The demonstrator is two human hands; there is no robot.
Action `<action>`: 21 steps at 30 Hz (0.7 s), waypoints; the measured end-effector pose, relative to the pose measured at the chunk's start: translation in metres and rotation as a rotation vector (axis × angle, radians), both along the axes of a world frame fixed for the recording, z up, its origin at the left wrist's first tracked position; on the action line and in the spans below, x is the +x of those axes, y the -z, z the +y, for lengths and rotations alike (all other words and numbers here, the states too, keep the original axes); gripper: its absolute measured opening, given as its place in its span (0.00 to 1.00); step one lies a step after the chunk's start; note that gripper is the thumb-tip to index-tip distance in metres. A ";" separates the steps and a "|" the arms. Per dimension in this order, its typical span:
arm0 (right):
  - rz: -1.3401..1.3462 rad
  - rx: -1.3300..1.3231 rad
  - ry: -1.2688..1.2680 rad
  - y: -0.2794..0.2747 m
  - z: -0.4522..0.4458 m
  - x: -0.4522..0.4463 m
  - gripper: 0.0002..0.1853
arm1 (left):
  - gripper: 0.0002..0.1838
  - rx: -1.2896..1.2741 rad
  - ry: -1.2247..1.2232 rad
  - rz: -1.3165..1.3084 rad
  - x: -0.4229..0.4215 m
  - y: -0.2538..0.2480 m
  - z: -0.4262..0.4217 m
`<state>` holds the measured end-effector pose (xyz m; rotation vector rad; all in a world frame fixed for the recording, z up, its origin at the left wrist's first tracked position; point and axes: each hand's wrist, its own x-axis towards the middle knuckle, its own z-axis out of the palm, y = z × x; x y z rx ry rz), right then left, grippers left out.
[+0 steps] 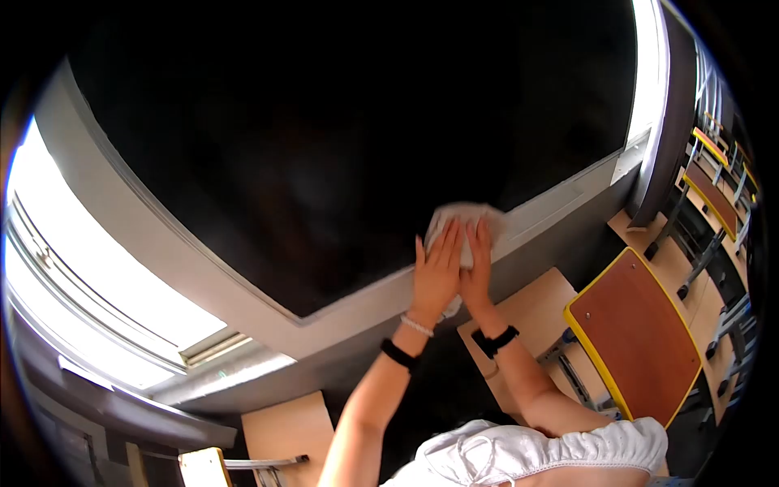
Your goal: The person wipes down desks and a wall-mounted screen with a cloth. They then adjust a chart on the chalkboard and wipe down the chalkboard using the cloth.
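A pale cloth (495, 221) is spread against the lower edge of a large black panel (324, 178). My left hand (438, 268) lies on the cloth with its fingers stretched out and the thumb apart, over the panel's light frame (365, 307). Right beside it, touching it, my right hand (477, 264) presses flat on the same cloth with its fingers extended. A small part of the cloth hangs below between the wrists. The palms are hidden from view.
Bright windows (105, 268) stand at the left, with another bright strip (647, 73) at the upper right. A brown board with yellow edging (637, 337) and a light desk top (527, 312) are close on the right. Another desk top (284, 430) is at the lower left.
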<state>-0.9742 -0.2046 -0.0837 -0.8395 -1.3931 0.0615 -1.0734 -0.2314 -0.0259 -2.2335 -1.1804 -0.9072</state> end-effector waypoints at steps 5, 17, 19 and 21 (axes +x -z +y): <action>-0.087 0.037 0.037 -0.037 -0.006 0.021 0.42 | 0.29 0.077 0.032 -0.007 0.012 -0.015 0.014; 0.172 0.398 0.243 -0.240 0.121 0.146 0.23 | 0.22 0.599 0.138 0.044 0.168 -0.247 0.106; 0.187 0.354 0.277 -0.218 0.113 0.147 0.24 | 0.21 0.515 0.123 0.076 0.172 -0.224 0.101; 0.170 0.300 0.358 -0.179 0.097 0.139 0.25 | 0.22 0.409 0.163 0.155 0.162 -0.185 0.095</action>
